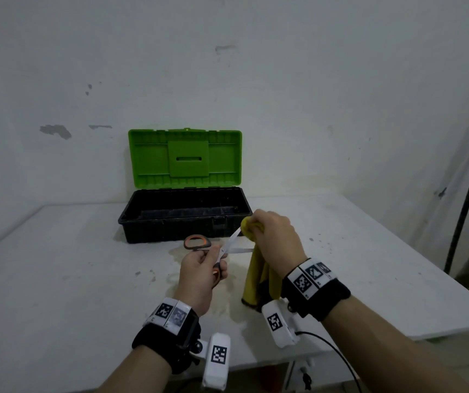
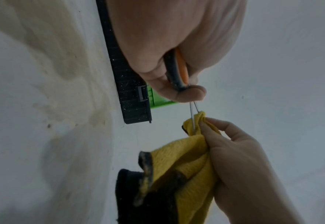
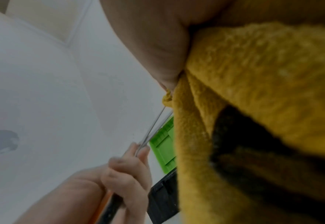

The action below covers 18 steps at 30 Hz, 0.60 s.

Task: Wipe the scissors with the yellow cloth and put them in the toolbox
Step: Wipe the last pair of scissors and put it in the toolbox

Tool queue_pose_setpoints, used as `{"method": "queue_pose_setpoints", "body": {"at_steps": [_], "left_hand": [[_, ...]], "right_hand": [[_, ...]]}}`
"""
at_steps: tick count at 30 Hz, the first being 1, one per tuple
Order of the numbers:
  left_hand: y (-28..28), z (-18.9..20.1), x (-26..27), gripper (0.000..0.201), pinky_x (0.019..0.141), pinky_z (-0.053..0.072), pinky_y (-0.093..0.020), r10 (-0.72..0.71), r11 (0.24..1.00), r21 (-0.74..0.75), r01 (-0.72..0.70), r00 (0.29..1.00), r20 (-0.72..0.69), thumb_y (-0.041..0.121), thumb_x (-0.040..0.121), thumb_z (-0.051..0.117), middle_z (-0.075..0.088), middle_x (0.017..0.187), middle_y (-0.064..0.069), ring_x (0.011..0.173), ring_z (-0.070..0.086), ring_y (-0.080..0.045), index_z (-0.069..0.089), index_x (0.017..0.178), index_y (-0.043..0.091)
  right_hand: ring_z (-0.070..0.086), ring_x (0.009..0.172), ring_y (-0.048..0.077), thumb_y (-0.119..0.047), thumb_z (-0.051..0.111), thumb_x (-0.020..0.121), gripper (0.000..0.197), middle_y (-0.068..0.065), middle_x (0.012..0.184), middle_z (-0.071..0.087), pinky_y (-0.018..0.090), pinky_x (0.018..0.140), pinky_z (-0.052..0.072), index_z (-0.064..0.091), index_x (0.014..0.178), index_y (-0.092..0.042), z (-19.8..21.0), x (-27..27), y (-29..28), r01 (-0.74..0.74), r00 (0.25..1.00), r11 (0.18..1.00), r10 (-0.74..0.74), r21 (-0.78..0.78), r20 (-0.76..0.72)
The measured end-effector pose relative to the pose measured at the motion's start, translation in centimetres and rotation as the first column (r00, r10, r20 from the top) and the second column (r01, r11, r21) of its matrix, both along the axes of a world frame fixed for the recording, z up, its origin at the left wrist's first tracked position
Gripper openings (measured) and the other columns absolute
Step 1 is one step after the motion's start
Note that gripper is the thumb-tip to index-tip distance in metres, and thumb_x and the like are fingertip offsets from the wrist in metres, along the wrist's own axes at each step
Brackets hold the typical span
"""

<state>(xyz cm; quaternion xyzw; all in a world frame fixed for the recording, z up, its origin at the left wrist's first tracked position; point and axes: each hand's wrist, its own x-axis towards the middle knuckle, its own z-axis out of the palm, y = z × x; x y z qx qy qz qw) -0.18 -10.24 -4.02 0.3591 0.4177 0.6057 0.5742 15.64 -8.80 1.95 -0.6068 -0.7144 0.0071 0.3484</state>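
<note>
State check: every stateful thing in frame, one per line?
toolbox: lid open, upright; nothing visible inside.
scissors: blades spread, held off the table.
yellow cloth: bunched round the upper blade's tip, rest hanging.
left hand: grips the scissors at a handle.
right hand: pinches the cloth on the blade.

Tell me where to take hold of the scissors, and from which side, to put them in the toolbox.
Grip the scissors by the handles, from the near side, as the left hand does now. The blades are spread and point away toward the toolbox, one tip in the cloth pinched by the right hand.
</note>
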Motion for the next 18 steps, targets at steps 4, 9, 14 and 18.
{"method": "queue_pose_setpoints", "body": {"at_steps": [4, 9, 14, 18], "left_hand": [[-0.1, 0.4, 0.0, 0.03, 0.049, 0.049, -0.022, -0.005, 1.0, 0.009, 0.005, 1.0, 0.01, 0.019, 0.103, 0.053, 0.055, 0.061, -0.007, 0.051, 0.052, -0.011, 0.064, 0.093, -0.007], [-0.3, 0.7, 0.6, 0.028, 0.05, 0.047, -0.025, -0.034, 0.999, 0.037, 0.034, 0.999, -0.012, 0.018, 0.102, 0.054, 0.056, 0.064, -0.009, 0.051, 0.051, -0.012, 0.065, 0.092, -0.005], [-0.5, 0.2, 0.6, 0.03, 0.048, 0.048, -0.023, -0.005, 0.999, 0.043, 0.009, 0.997, -0.077, 0.019, 0.101, 0.057, 0.056, 0.056, -0.007, 0.05, 0.052, -0.014, 0.065, 0.09, -0.007], [-0.1, 0.1, 0.5, 0.03, 0.052, 0.049, -0.027, 0.004, 0.999, 0.045, 0.002, 0.992, -0.123, 0.021, 0.102, 0.055, 0.058, 0.058, -0.006, 0.053, 0.054, -0.016, 0.065, 0.087, -0.002]], "right_hand": [[0.059, 0.084, 0.019, -0.024, 0.052, 0.097, 0.014, -0.003, 0.095, 0.062, 0.04, 0.073, 0.053, 0.064, 0.099, -0.03, 0.4, -0.5, -1.2, -0.11, 0.993, 0.994, 0.111, 0.027, -0.036], [0.059, 0.089, 0.019, -0.027, 0.051, 0.098, 0.018, -0.002, 0.1, 0.061, 0.041, 0.074, 0.053, 0.068, 0.106, -0.029, -0.5, -1.7, -2.2, -0.166, 0.984, 0.986, 0.166, -0.01, 0.059], [0.059, 0.089, 0.025, -0.023, 0.049, 0.098, 0.02, 0.002, 0.096, 0.06, 0.043, 0.076, 0.053, 0.067, 0.105, -0.026, 0.8, 0.4, -0.2, 0.043, 0.999, 0.999, -0.043, 0.005, -0.016], [0.059, 0.085, 0.021, -0.03, 0.051, 0.099, 0.018, 0.001, 0.097, 0.061, 0.041, 0.073, 0.053, 0.068, 0.104, -0.026, 0.2, -1.3, -1.9, -0.13, 0.989, 0.99, 0.132, -0.047, 0.063]]}}
